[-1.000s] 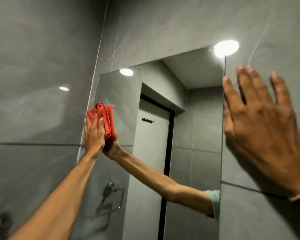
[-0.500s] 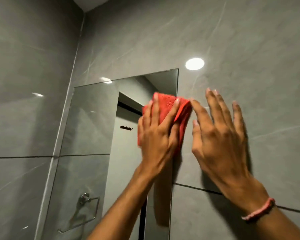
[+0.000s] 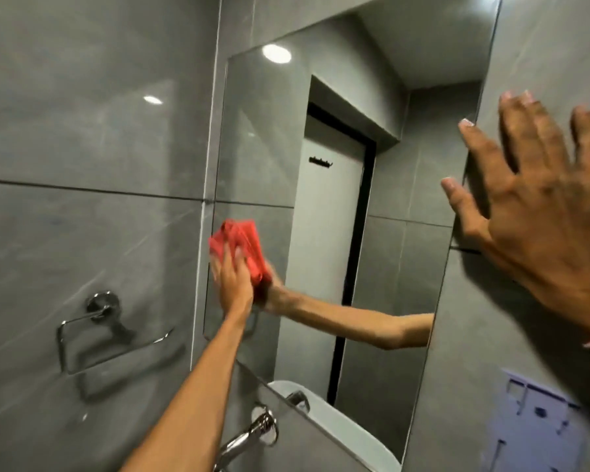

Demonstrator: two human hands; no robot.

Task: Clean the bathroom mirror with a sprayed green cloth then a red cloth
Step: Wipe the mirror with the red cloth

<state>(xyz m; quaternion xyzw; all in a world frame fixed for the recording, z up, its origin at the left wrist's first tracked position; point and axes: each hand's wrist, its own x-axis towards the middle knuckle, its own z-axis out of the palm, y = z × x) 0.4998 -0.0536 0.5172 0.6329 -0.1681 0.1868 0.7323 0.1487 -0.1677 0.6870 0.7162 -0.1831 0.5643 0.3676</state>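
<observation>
Head view showed the left hand (image 3: 232, 277) pressing the red cloth (image 3: 241, 247) flat against the mirror (image 3: 321, 233), now down at its lower left after the upper right edge; right hand (image 3: 539, 212) spread, seemingly braced on the wall, so the final wipe looked well advanced.

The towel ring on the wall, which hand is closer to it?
Left. The left hand presses the red cloth near the mirror's left edge, right of the towel ring; the right hand rests beyond the mirror's far side.

crumpled red cloth (image 3: 242, 243), pressed against mirror (image 3: 389, 212)
</observation>
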